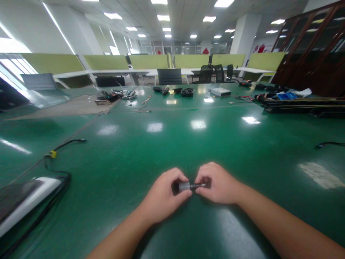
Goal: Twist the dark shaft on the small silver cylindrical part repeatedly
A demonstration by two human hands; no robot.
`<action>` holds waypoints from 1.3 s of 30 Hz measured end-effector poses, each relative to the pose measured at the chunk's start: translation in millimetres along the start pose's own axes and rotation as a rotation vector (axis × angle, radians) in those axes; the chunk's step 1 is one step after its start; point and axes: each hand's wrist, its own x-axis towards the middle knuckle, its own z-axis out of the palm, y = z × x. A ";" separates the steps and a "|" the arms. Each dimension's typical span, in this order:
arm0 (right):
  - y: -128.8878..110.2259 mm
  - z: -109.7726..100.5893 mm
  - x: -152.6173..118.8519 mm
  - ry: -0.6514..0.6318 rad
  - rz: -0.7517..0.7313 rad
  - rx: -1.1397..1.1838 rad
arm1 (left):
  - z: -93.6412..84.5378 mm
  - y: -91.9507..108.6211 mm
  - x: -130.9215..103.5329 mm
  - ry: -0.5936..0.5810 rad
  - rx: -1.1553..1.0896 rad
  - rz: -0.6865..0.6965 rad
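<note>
My left hand (164,194) is closed around a small grey cylindrical piece (184,186), thumb below and forefinger above. From its right end a thin dark metal shaft (198,185) runs toward my right hand (218,183). The fingers of my right hand are pinched around the shaft. Both hands are low in the view, close together over the green table (172,147). Whether the cylinder and shaft are one piece or two cannot be made out.
A white-edged device (29,205) with black cables lies at the left. Toward the far edge are electronics (115,95), a pale box (220,92) and dark tools (161,90). Long black bars (302,106) lie at the right, with a cable end (320,145) nearer.
</note>
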 end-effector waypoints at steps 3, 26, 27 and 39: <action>1.3 -1.1 -0.3 0.001 0.000 -0.012 | 0.3 -0.1 -0.2 -0.002 0.009 -0.008; 9.9 -14.8 -3.9 -0.007 -0.003 -0.087 | 0.8 0.5 1.6 0.004 0.036 -0.005; 11.3 -16.3 -4.3 -0.010 -0.003 -0.087 | 0.9 0.4 1.4 0.002 0.037 -0.005; 17.8 -25.9 -5.7 -0.080 0.047 0.042 | 0.9 1.8 1.2 -0.005 0.019 -0.010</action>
